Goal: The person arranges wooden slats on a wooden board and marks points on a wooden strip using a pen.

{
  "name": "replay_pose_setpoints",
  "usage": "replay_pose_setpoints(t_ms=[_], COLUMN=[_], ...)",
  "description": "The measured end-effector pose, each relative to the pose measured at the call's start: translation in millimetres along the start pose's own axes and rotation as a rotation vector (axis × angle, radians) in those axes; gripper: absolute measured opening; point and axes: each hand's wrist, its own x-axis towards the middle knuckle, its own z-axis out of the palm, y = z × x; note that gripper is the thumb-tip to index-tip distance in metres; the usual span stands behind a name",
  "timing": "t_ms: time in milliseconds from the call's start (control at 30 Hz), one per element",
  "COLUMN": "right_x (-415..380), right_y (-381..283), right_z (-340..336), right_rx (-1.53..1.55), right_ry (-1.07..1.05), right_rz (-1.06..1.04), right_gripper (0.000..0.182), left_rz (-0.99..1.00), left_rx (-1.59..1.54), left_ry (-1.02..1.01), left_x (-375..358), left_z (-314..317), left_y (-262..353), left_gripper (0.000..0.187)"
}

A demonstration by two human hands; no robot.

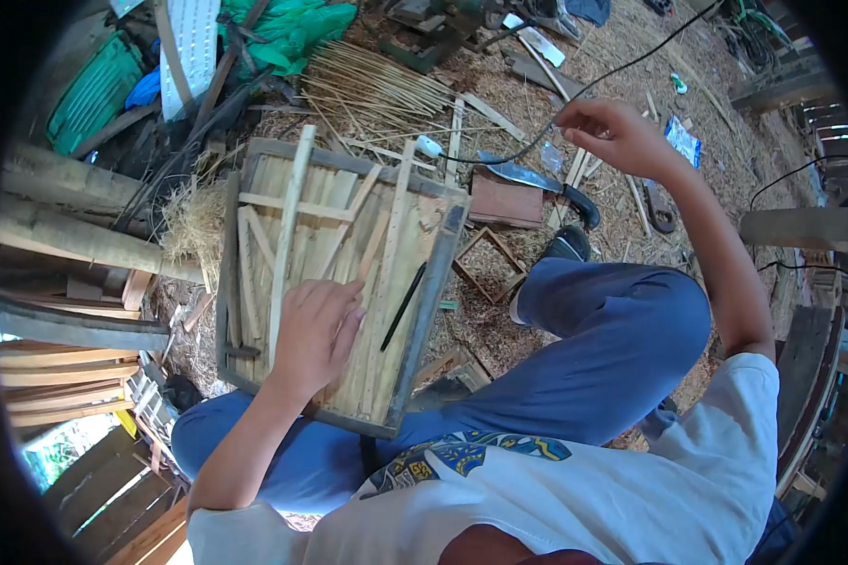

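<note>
A shallow wooden tray (428, 315) with a grey frame rests tilted across my lap, with several thin wooden strips lying in and over it. My left hand (316, 331) is over its lower middle, fingers bent and closed at the end of a short wooden strip (375, 240). A long pale strip (292, 226) lies just left of that hand. To its right is a slim black pen-like stick (403, 306). My right hand (611, 137) is raised beyond my knee, fingers loosely curled and apart, with nothing visible in them. A black cable (575, 102) passes close to its fingertips.
Past the tray, a large knife (523, 177) with a black handle lies across a reddish-brown block (501, 202). A small wooden frame (489, 266) sits by my foot. Thin sticks (377, 85) are piled farther back among wood shavings. Wooden beams (85, 235) stand at left.
</note>
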Motion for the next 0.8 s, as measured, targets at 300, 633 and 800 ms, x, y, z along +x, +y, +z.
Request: replay_pose_setpoints(t_ms=[300, 633, 800], right_x=[14, 66, 90], right_y=[135, 132, 122], right_z=[136, 298, 343], right_rx=[0.324, 0.048, -0.286], right_ry=[-0.054, -0.100, -0.142], right_rz=[0.141, -0.249, -0.294], right_gripper=[0.024, 0.026, 0.027], left_rz=[-0.186, -0.206, -0.209], left_rx=[-0.043, 0.029, -0.035], left_ry=[0.131, 0.133, 0.118], left_x=[46, 79, 80], left_z=[37, 78, 82], left_y=[55, 50, 46], left_gripper=[0.034, 0.030, 0.026])
